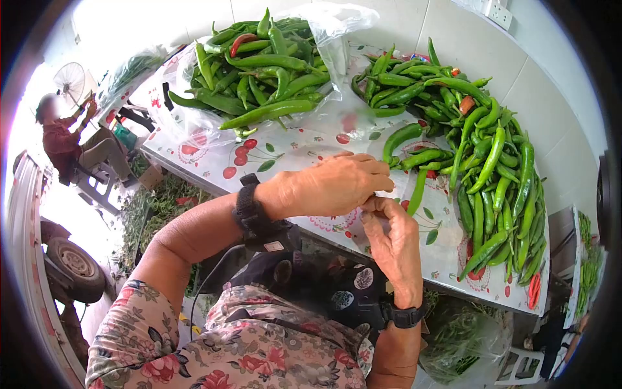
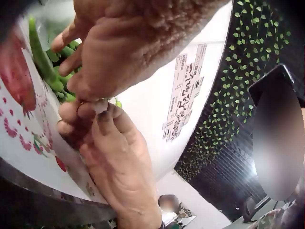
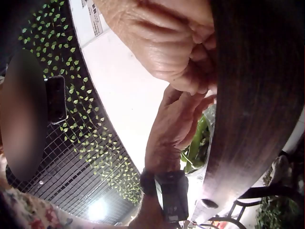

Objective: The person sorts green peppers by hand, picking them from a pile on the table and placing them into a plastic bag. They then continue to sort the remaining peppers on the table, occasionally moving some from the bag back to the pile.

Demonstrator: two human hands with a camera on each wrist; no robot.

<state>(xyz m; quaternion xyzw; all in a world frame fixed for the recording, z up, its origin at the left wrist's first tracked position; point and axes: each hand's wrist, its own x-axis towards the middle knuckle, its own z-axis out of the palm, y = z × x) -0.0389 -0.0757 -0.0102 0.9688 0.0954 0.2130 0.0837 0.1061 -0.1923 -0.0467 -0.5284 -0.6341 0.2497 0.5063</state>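
My left hand [image 1: 337, 185] and right hand [image 1: 392, 233] meet fingertip to fingertip over the front edge of the table, both with bent fingers. In the left wrist view a small pale bit [image 2: 100, 105] shows at the dark-nailed thumb of my right hand; I cannot tell whether it is a held thing or a fingertip of the left. The left thumb is hidden. Close beyond the hands, one green chili pepper [image 1: 418, 192] lies on the flowered tablecloth [image 1: 298, 152], with a curved pepper [image 1: 400, 139] behind it.
A large heap of green peppers [image 1: 499, 175] covers the table's right side. An open plastic bag [image 1: 337, 45] of green peppers [image 1: 272, 71] stands at the back left. Two red peppers [image 1: 534, 290] lie at the right corner. A seated person [image 1: 68, 139] is far left.
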